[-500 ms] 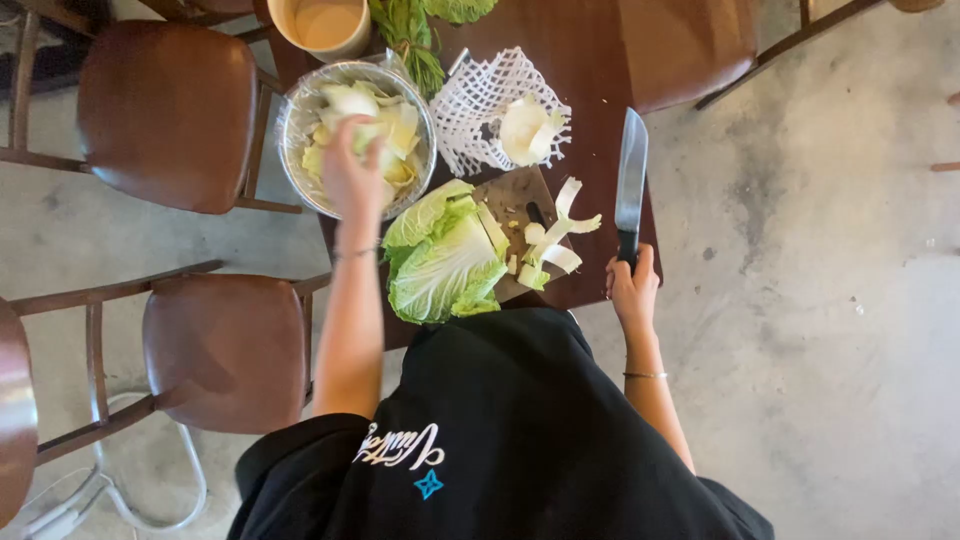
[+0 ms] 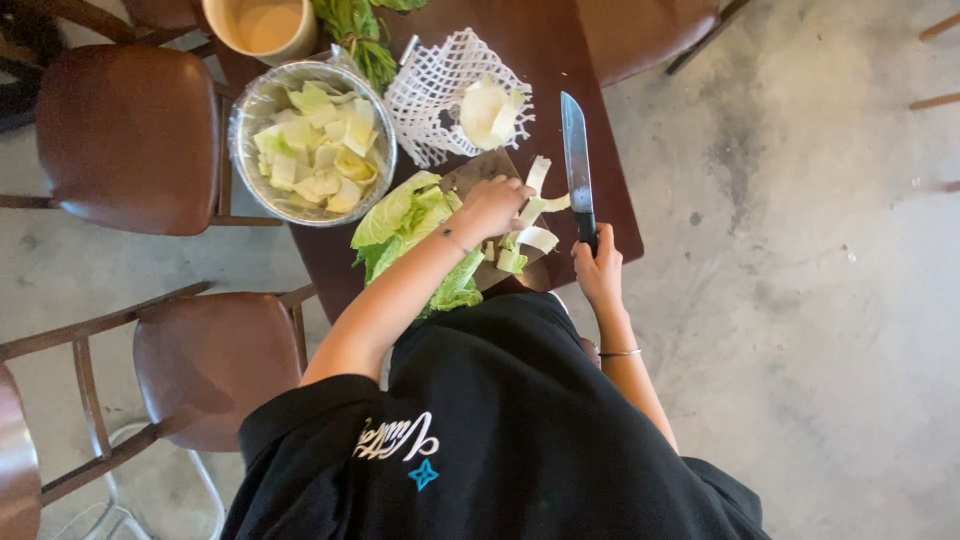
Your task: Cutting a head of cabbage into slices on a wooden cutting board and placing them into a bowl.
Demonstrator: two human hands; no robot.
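My left hand [image 2: 490, 205] lies over the wooden cutting board [image 2: 472, 170], fingers curled onto white cut cabbage pieces [image 2: 536, 238]. Green cabbage leaves [image 2: 405, 215] lie under my forearm at the board's left. My right hand [image 2: 598, 268] grips the handle of a long knife [image 2: 574, 150], whose blade points away from me along the board's right side and rests on the table. A metal bowl [image 2: 240, 130] holding several chopped cabbage pieces stands to the far left of the board.
A white net sleeve [image 2: 425, 95] with a pale cabbage chunk [image 2: 488, 110] on it lies beyond the board. Leafy greens [image 2: 355, 40] and a cream cup [image 2: 265, 25] stand at the far edge. Brown chairs [image 2: 120, 135] flank the narrow dark table [image 2: 545, 45]; concrete floor lies on the right.
My left hand has come back from above the bowl to the cut pieces on the board. My right hand stays on the knife handle.
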